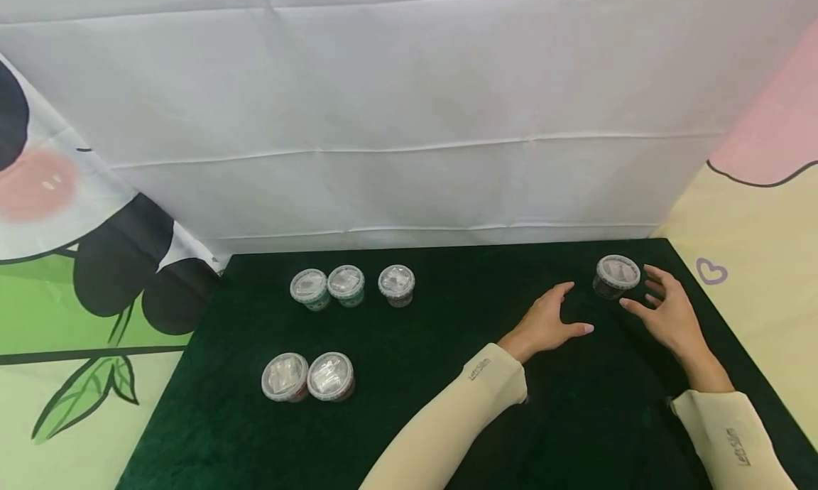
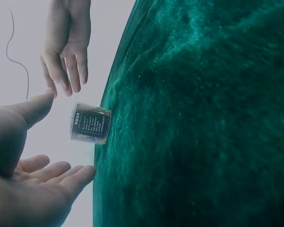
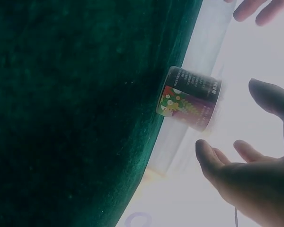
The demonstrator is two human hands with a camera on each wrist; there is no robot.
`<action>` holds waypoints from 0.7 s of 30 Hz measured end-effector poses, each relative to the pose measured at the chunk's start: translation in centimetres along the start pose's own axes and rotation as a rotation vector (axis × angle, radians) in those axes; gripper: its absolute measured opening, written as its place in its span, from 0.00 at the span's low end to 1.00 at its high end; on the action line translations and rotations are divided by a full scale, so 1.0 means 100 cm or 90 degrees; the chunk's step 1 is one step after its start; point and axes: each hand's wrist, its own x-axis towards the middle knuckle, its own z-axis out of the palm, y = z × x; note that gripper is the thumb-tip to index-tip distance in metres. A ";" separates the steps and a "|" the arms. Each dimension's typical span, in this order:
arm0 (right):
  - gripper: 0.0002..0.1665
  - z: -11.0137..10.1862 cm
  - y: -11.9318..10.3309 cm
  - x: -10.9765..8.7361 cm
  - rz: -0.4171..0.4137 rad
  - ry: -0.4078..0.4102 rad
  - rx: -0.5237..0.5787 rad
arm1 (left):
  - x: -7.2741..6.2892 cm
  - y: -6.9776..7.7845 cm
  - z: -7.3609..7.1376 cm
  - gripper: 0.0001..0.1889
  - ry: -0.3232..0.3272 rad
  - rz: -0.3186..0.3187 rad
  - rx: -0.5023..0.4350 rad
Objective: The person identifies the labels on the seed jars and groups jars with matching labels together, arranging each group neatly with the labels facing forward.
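Near the far right corner of the table stands a small round lidded tub [image 1: 617, 275] with a clear lid. Its dark printed label [image 2: 91, 123] shows in the left wrist view, and a colourful patch beside the label appears on the tub [image 3: 190, 98] in the right wrist view. My right hand [image 1: 667, 312] is just right of the tub, fingers spread and apart from it. To the tub's left, my left hand [image 1: 543, 323] has thumb and fingers parted, with nothing between them. Neither hand visibly touches the tub.
At the back left stand three lidded tubs, two side by side [image 1: 309, 289] [image 1: 346, 285] and one apart [image 1: 396, 285]. Nearer the front are two more tubs [image 1: 285, 377] [image 1: 331, 376]. A dark green cloth [image 1: 409, 433] covers the table; a white sheet [image 1: 409, 121] hangs behind.
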 end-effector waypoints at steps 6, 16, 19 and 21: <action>0.49 0.000 0.004 0.006 0.000 -0.004 -0.004 | 0.012 0.001 0.006 0.43 -0.003 0.009 -0.013; 0.51 0.001 0.006 0.016 0.003 -0.031 0.003 | 0.029 0.005 0.016 0.44 -0.016 -0.011 -0.036; 0.52 0.001 0.009 0.016 0.005 -0.041 0.001 | 0.034 0.008 0.019 0.43 -0.025 -0.011 -0.052; 0.52 0.002 0.010 0.017 0.007 -0.049 0.001 | 0.038 0.010 0.021 0.43 -0.031 -0.010 -0.068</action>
